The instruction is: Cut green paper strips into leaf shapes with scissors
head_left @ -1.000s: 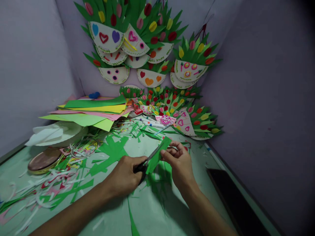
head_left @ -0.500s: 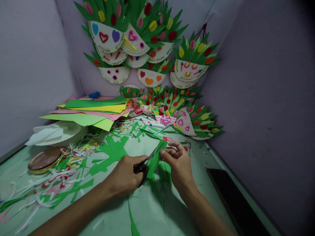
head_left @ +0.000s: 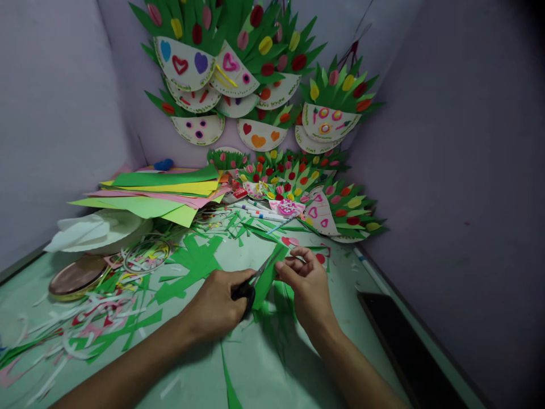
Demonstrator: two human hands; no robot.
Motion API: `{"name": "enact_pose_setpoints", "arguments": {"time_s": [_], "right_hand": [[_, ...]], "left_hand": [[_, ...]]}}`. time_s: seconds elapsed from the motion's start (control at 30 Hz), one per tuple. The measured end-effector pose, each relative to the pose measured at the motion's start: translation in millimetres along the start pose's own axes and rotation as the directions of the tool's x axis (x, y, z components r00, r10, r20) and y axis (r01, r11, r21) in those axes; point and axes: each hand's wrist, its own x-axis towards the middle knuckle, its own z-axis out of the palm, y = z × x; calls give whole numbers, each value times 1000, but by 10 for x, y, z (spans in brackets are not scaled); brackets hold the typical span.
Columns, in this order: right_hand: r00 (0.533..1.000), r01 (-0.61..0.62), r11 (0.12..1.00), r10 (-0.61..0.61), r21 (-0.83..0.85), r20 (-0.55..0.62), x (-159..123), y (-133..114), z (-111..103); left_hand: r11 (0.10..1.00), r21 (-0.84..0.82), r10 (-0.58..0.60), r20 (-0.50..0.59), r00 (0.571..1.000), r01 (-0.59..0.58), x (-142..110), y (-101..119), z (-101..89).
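My left hand (head_left: 221,301) is closed around the black handles of a pair of scissors (head_left: 244,295). The scissor blades lie along the left edge of a strip of green paper (head_left: 269,277), pointing up and to the right. Opposite, my right hand (head_left: 307,284) pinches the strip's right side between thumb and fingers. Beneath the strip, more green paper (head_left: 284,298) lies in shadow on the table. A heap of green cut pieces (head_left: 196,261) spreads to the left of the scissors. One thin green sliver (head_left: 230,378) lies near the front edge.
Coloured paper sheets (head_left: 166,187) are stacked at the back left, behind a round lid (head_left: 79,277) and tangled paper scraps (head_left: 100,315). Markers (head_left: 266,213) lie at the back. Paper-plate flower crafts (head_left: 187,62) hang on the wall. A dark flat object (head_left: 404,346) lies right.
Both hands stay in nearly the same place. The right hand and the green strip have shifted very slightly left; the scissors remain at the strip's edge.
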Motion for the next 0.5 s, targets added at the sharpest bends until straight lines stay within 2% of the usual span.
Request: {"name": "enact_pose_setpoints", "arguments": {"time_s": [0.27, 0.5], "right_hand": [[1000, -20, 1000, 20, -8, -11, 12, -10, 8], [999, 17, 1000, -18, -13, -39, 37, -5, -36]], "left_hand": [[999, -47, -7, 67, 998, 10, 15, -35, -9], [998, -55, 3, 88, 996, 2, 5, -26, 17]]}}
